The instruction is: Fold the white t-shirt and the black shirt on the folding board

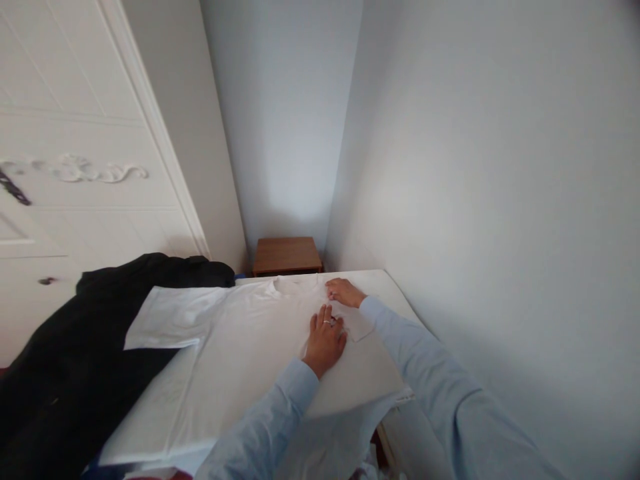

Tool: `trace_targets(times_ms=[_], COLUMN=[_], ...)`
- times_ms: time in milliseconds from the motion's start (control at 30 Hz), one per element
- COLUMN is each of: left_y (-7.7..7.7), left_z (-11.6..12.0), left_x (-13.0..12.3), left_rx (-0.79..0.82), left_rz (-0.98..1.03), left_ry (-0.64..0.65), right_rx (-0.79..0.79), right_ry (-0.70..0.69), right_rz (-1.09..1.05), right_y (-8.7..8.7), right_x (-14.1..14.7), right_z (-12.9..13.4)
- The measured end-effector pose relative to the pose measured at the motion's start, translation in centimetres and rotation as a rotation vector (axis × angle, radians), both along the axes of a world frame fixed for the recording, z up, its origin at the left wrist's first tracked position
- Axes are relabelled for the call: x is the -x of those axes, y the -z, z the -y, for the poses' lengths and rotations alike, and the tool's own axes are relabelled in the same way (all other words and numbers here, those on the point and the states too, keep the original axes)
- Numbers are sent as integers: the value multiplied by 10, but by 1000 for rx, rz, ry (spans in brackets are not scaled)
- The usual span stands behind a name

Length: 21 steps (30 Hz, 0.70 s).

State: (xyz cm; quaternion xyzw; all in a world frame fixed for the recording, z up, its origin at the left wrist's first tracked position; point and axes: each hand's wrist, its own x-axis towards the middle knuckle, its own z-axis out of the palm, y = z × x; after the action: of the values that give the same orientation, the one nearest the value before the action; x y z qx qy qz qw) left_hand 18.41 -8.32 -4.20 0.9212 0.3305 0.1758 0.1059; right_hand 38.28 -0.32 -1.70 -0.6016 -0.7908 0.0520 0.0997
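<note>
A person in light blue long sleeves reaches forward with both arms over a white T-shirt (255, 340) spread out on a white-topped bench (395, 297), its collar (295, 285) toward the far edge. The left forearm comes up from the bottom middle, slanting to the right; the left hand (326, 341) lies palm down, fingers spread and pointing away, a ring (327, 322) on one finger. It rests on the shirt without gripping. The right forearm slants in from the lower right, and the right hand (346, 293) is farther away, near the shirt's shoulder, turned inward with fingers bent down to the cloth; whether they pinch it cannot be told. The hands are close together, near the right-side sleeve (359, 325). The left-side sleeve (175, 317) stretches out over a black garment (65, 373).
</note>
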Motion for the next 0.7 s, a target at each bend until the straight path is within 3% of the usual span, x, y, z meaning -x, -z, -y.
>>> trace_targets(times_ms=[333, 533, 700], left_y=[0, 0, 0], left_z=[0, 1, 2], left_x=[-1, -1, -3], left_rx=[-17, 7, -15], left_rz=[-1, -16, -2], left_ry=[31, 20, -27], right_rx=[-92, -142, -119], right_ry=[143, 83, -78], right_rz=[-23, -63, -106], right_y=[9, 5, 24], right_x=[0, -1, 7], right_z=[5, 18, 29])
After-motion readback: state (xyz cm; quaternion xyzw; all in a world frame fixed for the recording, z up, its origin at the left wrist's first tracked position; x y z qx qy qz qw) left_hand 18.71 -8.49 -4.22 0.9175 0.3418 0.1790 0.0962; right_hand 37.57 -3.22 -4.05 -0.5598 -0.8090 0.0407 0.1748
